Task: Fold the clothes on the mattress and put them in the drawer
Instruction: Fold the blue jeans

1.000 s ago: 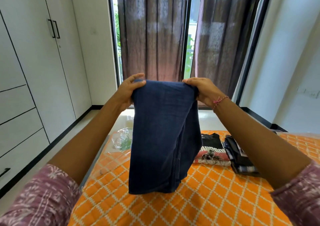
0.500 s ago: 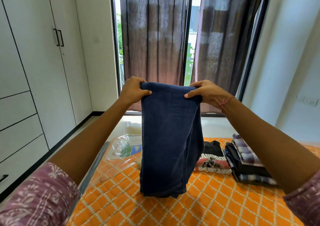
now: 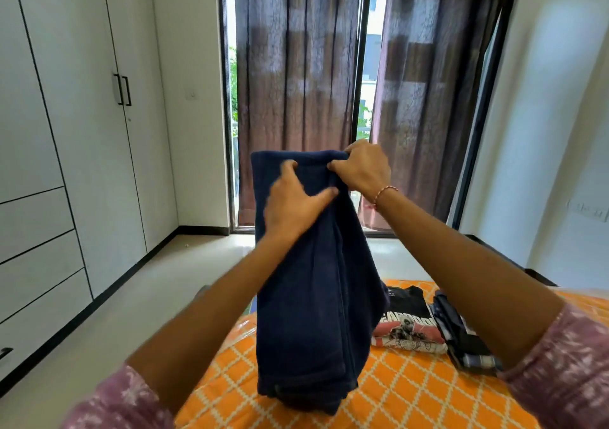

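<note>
Sheer brown curtains (image 3: 362,92) hang over a dark-framed glass door (image 3: 364,66) at upper centre; pale floor (image 3: 108,297) lies lower left.

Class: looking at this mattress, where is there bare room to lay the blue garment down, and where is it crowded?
Free: the orange mattress between the hanging blue garment and the near edge, below the folded printed T-shirt. Crowded: the far right, where the T-shirt lies beside a dark folded stack. The strip behind the garment is hidden.
</note>
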